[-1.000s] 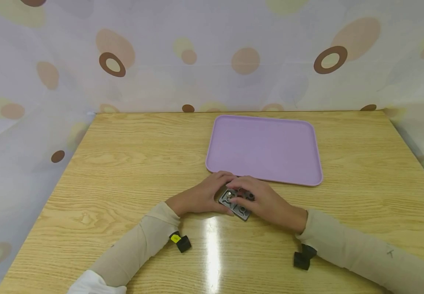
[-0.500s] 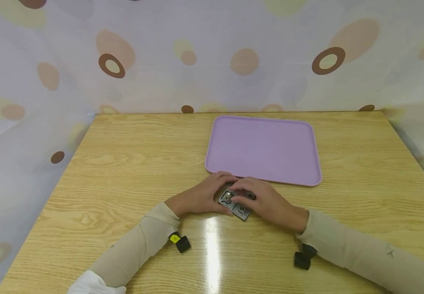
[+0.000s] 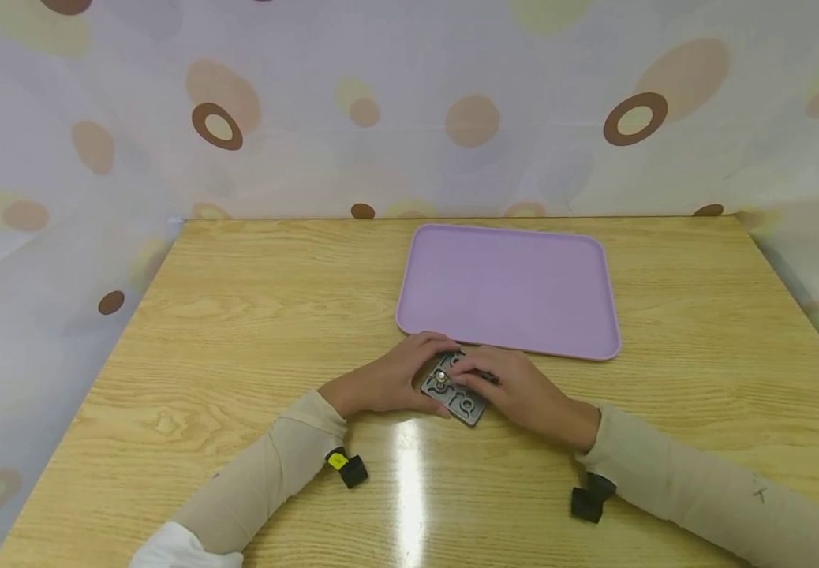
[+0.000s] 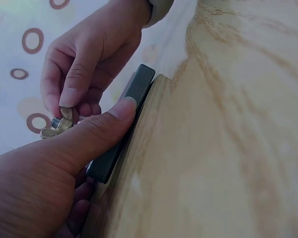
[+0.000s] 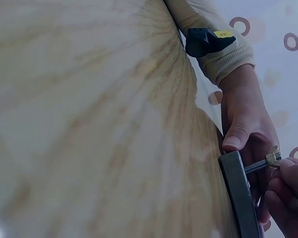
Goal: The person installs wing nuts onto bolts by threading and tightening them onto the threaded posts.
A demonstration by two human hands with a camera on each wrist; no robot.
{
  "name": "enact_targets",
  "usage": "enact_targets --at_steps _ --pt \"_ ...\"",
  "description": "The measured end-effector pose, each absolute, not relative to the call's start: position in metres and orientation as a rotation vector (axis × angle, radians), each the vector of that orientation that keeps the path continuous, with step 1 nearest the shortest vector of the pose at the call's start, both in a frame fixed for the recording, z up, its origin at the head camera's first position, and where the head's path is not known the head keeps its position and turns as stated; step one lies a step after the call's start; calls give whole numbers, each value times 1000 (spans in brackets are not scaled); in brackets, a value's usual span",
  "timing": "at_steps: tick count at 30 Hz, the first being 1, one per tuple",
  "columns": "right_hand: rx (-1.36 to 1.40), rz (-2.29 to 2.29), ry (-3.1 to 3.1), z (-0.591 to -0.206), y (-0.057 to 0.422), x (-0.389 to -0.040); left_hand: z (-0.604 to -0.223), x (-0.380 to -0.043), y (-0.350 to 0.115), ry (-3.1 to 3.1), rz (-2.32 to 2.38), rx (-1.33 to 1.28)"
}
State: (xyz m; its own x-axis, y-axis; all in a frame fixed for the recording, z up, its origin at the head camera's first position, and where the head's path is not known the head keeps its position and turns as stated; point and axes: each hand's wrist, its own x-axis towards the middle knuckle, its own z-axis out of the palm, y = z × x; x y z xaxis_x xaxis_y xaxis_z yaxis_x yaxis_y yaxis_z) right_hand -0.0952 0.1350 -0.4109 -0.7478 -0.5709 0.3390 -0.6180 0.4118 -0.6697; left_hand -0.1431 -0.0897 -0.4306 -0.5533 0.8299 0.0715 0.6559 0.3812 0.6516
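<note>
A dark grey metal plate (image 3: pixel 468 406) with raised round and curved shapes lies on the table near the tray's front edge. My left hand (image 3: pixel 398 377) grips it at its left end, with the thumb (image 4: pixel 114 116) along the near edge and the fingers round the far side. From the plate's face rises a threaded bolt (image 5: pixel 256 166), and a brass-coloured wing nut (image 4: pixel 64 123) sits near its end. With thumb and forefinger, my right hand (image 3: pixel 519 386) pinches one wing of that nut. Part of the plate's right side is hidden under the right hand.
Behind the hands lies a lilac tray (image 3: pixel 509 292) on the wooden table (image 3: pixel 274 315). A spotted cloth (image 3: pixel 409 102) hangs behind and at both sides of the table. Black camera mounts (image 3: pixel 585 505) hang below both wrists.
The right thumb and forefinger have come closer together and shifted a little to the right, uncovering more of the plate. The left hand and plate have stayed in place.
</note>
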Motion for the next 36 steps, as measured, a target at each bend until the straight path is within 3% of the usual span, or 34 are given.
enact_targets --at_steps 36 --pt "1115 1271 -2575 -416 125 -97 -432 -145 -89 2380 915 1310"
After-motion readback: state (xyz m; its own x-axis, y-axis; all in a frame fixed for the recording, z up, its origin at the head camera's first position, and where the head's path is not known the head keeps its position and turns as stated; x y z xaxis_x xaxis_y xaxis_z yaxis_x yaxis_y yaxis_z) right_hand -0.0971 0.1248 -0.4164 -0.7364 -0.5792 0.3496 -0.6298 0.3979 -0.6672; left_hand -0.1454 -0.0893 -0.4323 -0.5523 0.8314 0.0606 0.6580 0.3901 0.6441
